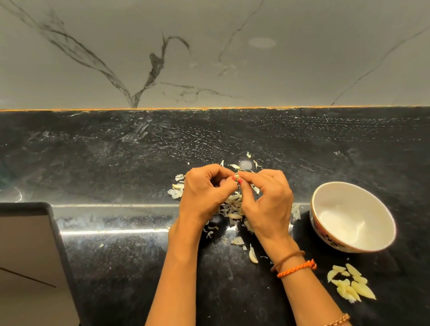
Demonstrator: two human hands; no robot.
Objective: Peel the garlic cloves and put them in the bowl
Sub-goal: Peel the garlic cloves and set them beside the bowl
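In the head view, the left hand (206,190) and the right hand (267,199) are meeting fingertip to fingertip over the black counter (119,159), left of the white bowl (351,216). Both are pinching what seems to be a small garlic clove (237,177), mostly hidden by the fingers. A litter of papery skins (232,208) is lying beneath the hands, left of the bowl. Peeled cloves (351,282) are sitting in a cluster on the counter just in front of the bowl.
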